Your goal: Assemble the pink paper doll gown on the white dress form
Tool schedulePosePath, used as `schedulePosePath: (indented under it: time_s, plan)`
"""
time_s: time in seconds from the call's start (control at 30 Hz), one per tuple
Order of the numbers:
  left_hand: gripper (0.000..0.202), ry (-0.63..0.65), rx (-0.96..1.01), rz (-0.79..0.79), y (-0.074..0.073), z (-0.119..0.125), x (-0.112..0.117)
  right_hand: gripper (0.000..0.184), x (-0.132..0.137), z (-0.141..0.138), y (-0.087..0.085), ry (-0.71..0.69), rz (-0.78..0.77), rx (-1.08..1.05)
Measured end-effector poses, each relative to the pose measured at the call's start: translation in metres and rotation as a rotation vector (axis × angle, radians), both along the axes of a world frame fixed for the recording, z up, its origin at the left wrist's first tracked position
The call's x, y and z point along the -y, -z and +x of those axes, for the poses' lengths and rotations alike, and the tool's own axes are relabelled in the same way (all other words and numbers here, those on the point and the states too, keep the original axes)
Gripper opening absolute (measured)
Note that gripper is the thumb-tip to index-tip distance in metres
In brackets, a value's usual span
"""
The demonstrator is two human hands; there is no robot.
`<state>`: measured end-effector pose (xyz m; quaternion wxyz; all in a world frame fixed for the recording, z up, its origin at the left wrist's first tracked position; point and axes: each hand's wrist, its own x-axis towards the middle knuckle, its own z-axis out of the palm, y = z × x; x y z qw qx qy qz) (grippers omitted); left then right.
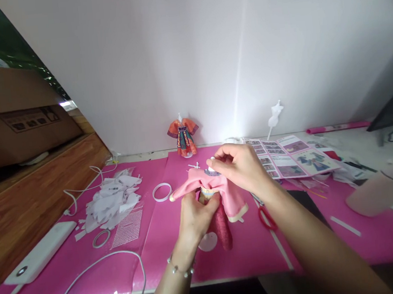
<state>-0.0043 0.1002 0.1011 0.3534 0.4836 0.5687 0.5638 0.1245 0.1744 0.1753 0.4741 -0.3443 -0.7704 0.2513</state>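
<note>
Above the middle of the pink mat I hold a miniature dress form dressed in a pink wide-sleeved robe [234, 198] and a dark red skirt [222, 228]. My left hand [197, 214] pinches the waist, where a pale yellow patterned band shows between the fingers. At the white neck of the form, my right hand [238, 163] is closed, thumb against fingers. A purple-grey collar lies just under it. Below the skirt a round white base [207, 242] is partly visible. The form's torso is hidden by the robe.
Behind stands a finished orange doll robe [183, 136]; a bare white dress form [275, 115] leans right. White paper scraps [112, 198], tape rings [162, 192] and a power bank [41, 252] lie left. Red-handled scissors [267, 218], an instruction sheet [292, 155] and a bin [380, 191] are right.
</note>
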Motion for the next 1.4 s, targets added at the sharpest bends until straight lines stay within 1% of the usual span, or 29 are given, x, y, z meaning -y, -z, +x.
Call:
schedulePosePath:
  time_s: [0.1, 0.3, 0.4, 0.5, 0.53, 0.6, 0.63, 0.7, 0.73, 0.83, 0.9, 0.93, 1.03, 1.13, 1.27, 1.4]
  plan:
    - [0.018, -0.011, 0.013, 0.016, -0.004, 0.001, 0.001, 0.015, 0.000, 0.001, 0.000, -0.003, -0.012, -0.001]
    - [0.023, -0.061, 0.103, 0.024, -0.018, 0.004, 0.004, 0.016, 0.001, 0.001, -0.002, -0.013, -0.017, -0.017]
    - [0.022, -0.092, 0.078, 0.040, -0.023, 0.005, 0.003, 0.019, -0.003, 0.002, -0.003, -0.050, -0.055, -0.051]
    - [0.020, -0.129, 0.013, 0.086, -0.023, 0.004, 0.001, 0.018, -0.008, 0.008, 0.000, -0.100, -0.079, -0.081]
    - [0.020, -0.140, -0.016, 0.104, -0.023, 0.002, 0.000, 0.021, -0.008, 0.012, 0.002, -0.097, -0.078, -0.097]
    - [0.019, -0.163, -0.069, 0.124, -0.021, -0.001, -0.002, 0.026, -0.003, 0.019, 0.010, -0.028, -0.050, -0.158]
    - [0.018, -0.178, -0.088, 0.125, -0.021, -0.002, -0.003, 0.024, 0.003, 0.022, 0.016, 0.031, -0.022, -0.194]
    - [0.017, -0.215, -0.113, 0.121, -0.022, -0.004, -0.005, 0.015, 0.016, 0.025, 0.032, 0.167, 0.074, -0.225]
    - [0.016, -0.233, -0.126, 0.120, -0.022, -0.005, -0.006, 0.014, 0.022, 0.023, 0.041, 0.221, 0.118, -0.189]
    - [0.013, -0.274, -0.197, 0.123, -0.025, -0.003, -0.008, 0.027, 0.033, 0.012, 0.067, 0.355, 0.218, -0.017]
    - [0.012, -0.289, -0.268, 0.135, -0.026, -0.001, -0.008, 0.029, 0.032, 0.003, 0.078, 0.421, 0.248, 0.067]
    - [0.012, -0.294, -0.299, 0.138, -0.026, 0.001, -0.009, 0.027, 0.030, -0.001, 0.081, 0.454, 0.258, 0.090]
    - [0.013, -0.307, -0.353, 0.120, -0.025, 0.003, -0.010, 0.018, 0.024, -0.007, 0.081, 0.516, 0.284, 0.128]
    - [0.016, -0.304, -0.359, 0.109, -0.023, 0.004, -0.011, 0.008, 0.023, -0.006, 0.076, 0.521, 0.304, 0.176]
    - [0.016, -0.297, -0.340, 0.099, -0.023, 0.005, -0.013, 0.013, 0.025, -0.002, 0.074, 0.535, 0.329, 0.249]
    - [0.015, -0.285, -0.380, 0.105, -0.022, 0.004, -0.014, 0.015, 0.023, -0.002, 0.072, 0.549, 0.386, 0.288]
